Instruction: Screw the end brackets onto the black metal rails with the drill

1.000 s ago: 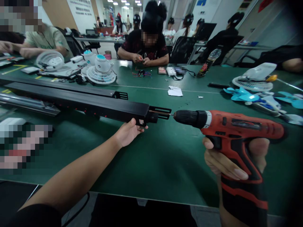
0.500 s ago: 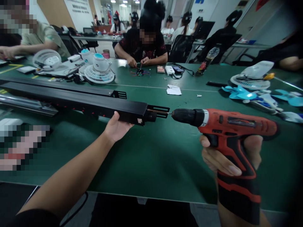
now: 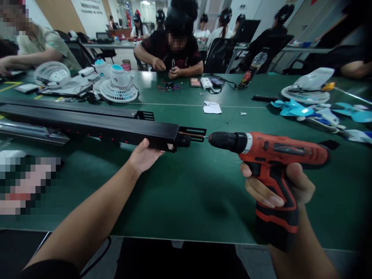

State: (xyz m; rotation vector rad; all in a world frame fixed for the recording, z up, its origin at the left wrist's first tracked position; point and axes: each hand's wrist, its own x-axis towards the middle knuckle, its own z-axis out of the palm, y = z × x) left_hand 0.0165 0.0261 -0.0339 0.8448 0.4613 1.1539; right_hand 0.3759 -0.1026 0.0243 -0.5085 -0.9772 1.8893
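Observation:
My left hand [image 3: 146, 155] is closed around the near end of a long black rectangular metal housing [image 3: 124, 130], thumb on its front side and fingers beneath. From the housing's end stick out a slotted black bracket [image 3: 193, 131] and a thin copper-coloured rod [image 3: 195, 136]. My right hand [image 3: 270, 190] grips a red and black cordless drill [image 3: 279, 149] by its handle, index finger at the trigger. The drill points left, and its bit [image 3: 206, 137] meets or nearly meets the rod's end; contact is too small to tell.
Behind lies a second black housing [image 3: 116, 111]; a shiny metal strip [image 3: 31, 131] is at left. White fan parts [image 3: 119, 91] stand at back left, blue fan blades [image 3: 293, 107] at right. A bottle [image 3: 252, 71] and paper scrap [image 3: 212, 107] lie beyond. A person [image 3: 174, 50] works opposite.
The drill has shifted slightly left and its handle has swung left beneath it. The left hand keeps its hold on the housing. The person opposite has lifted their hands off the wired part.

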